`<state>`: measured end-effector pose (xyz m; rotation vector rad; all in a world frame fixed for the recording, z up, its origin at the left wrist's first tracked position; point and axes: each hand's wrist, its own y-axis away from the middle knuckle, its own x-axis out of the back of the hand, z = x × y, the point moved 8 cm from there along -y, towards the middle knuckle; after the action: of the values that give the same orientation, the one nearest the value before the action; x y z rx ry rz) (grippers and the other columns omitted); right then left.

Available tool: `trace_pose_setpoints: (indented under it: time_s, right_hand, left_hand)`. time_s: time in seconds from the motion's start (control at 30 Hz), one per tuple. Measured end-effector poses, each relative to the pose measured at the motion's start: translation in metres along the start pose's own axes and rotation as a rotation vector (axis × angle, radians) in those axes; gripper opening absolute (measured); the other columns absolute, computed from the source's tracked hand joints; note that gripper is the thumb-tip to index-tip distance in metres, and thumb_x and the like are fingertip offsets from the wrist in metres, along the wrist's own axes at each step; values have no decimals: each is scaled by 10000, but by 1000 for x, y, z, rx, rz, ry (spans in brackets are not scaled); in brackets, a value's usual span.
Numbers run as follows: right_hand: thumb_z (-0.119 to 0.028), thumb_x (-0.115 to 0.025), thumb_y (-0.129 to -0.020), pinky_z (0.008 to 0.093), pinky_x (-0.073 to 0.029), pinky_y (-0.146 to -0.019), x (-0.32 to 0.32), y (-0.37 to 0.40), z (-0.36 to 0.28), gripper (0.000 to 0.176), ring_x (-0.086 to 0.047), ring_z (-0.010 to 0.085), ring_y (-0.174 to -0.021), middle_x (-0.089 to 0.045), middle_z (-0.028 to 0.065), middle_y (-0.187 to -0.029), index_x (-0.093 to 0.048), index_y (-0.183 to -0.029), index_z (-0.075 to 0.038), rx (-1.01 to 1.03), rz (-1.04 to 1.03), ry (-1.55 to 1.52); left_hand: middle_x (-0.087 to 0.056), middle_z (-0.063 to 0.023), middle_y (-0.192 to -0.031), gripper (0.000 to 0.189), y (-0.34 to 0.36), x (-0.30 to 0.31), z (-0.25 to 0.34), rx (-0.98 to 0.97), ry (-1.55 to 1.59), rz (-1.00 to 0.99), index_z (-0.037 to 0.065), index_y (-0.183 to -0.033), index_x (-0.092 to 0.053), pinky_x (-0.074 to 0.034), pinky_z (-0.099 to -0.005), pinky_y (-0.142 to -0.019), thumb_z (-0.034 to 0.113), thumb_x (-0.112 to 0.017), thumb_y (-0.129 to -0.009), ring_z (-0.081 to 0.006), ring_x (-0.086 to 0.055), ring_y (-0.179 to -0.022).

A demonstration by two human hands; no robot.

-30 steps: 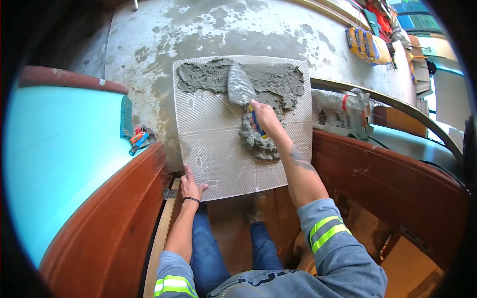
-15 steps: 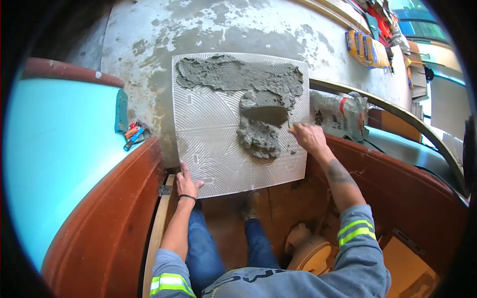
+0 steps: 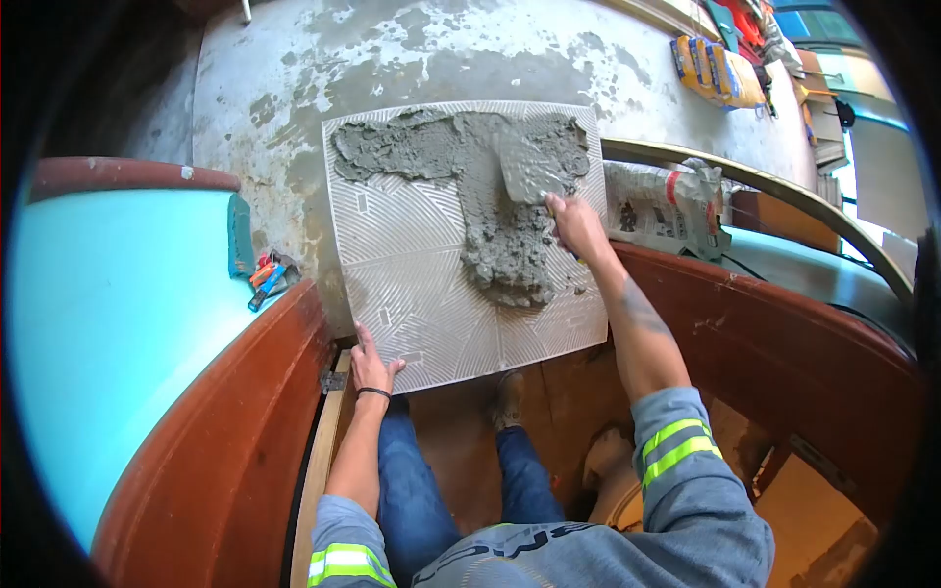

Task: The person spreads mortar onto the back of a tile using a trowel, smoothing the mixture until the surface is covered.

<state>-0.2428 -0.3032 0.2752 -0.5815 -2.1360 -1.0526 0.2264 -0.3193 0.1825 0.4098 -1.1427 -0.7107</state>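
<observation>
A large square tile (image 3: pixel 402 284) with a ridged back lies in front of me. Grey mortar (image 3: pixel 397 147) covers a band along its far edge and a patch running down the middle. My right hand (image 3: pixel 580 230) is wrapped round the handle of a trowel (image 3: pixel 532 171), whose smeared blade rests on the mortar at the upper right. At the tile's near left corner, my left hand (image 3: pixel 374 366) grips the edge, thumb on top and fingers along the side.
Red-brown wooden panels (image 3: pixel 221 412) flank me on both sides. Tools (image 3: pixel 265 279) lie on the turquoise surface (image 3: pixel 127 294) at left. A wrapped bundle (image 3: pixel 667 206) is right of the tile; yellow packages (image 3: pixel 716 73) sit farther back. A toilet (image 3: pixel 613 475) stands below right.
My right hand has moved up and left with the trowel, whose blade now lies higher over the mortar. The mortar joins into one continuous patch there. My left hand keeps its hold on the tile.
</observation>
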Motion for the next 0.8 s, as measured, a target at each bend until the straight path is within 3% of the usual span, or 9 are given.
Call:
trace_pose_setpoints:
  time_s: [0.17,0.23,0.3,0.33,0.43,0.47,0.6,0.7,0.8]
  right_hand:
    - [-487,-426,-954,461,-484,-586,32,-7,-8,474,-630,334,-621,-633,170,-693,-613,-885,-57,163,158,612]
    - [-496,-426,-949,477,-495,-682,53,-31,-5,493,-645,373,-723,-646,212,-748,-635,-913,-51,152,227,588]
    - [-486,-456,-938,460,-503,-630,62,-54,17,488,-625,407,-647,-636,219,-700,-645,-856,-43,194,336,484]
    - [-499,-446,-933,459,-492,-679,61,-58,31,516,-632,406,-711,-638,230,-729,-657,-839,-37,35,228,387]
    - [-522,-443,-924,481,-474,-713,48,-42,81,547,-625,421,-787,-646,211,-747,-663,-833,-29,-80,96,153]
    - [-523,-434,-922,492,-462,-778,60,-6,58,549,-611,432,-886,-658,218,-829,-659,-862,-26,-268,-34,50]
    - [-503,-438,-920,495,-444,-857,82,-3,59,500,-584,432,-1004,-639,257,-996,-664,-950,-59,-101,171,304]
    - [-507,-436,-920,501,-436,-871,91,-32,59,488,-571,439,-1028,-646,241,-1003,-670,-963,-81,-98,236,365]
    - [-463,-457,-927,454,-474,-762,85,-54,78,510,-633,374,-809,-657,210,-903,-636,-943,14,-180,151,143]
  left_hand:
    - [-447,-290,-1104,1270,2,-3,-1,-22,21,-3,152,-1485,130,-404,-440,-931,192,-829,-653,-439,-495,-1002]
    - [-446,-289,-1106,1271,-2,2,5,-25,26,-6,153,-1485,132,-403,-441,-931,188,-829,-653,-439,-497,-1007]
    - [-449,-281,-1134,1186,3,4,6,-20,72,-3,136,-1501,34,-393,-444,-949,211,-815,-677,-435,-487,-1041]
    - [-448,-288,-1135,1189,3,4,6,-27,52,5,131,-1500,41,-395,-444,-946,205,-814,-676,-441,-490,-1034]
    - [-441,-298,-1150,1197,3,4,7,-32,56,1,137,-1500,45,-399,-448,-943,206,-817,-671,-445,-492,-1037]
    - [-438,-302,-1154,1211,3,4,7,-25,51,-13,145,-1499,57,-403,-449,-939,210,-820,-667,-446,-495,-1036]
    - [-437,-321,-1133,1229,3,5,9,-83,72,0,140,-1490,103,-398,-461,-944,251,-798,-661,-465,-493,-1016]
    - [-437,-322,-1129,1225,1,1,5,-67,37,-7,139,-1490,99,-396,-458,-947,246,-798,-662,-465,-494,-1014]
    - [-447,-301,-1128,1225,3,2,7,-75,57,8,143,-1496,74,-401,-448,-947,208,-818,-658,-448,-498,-1033]
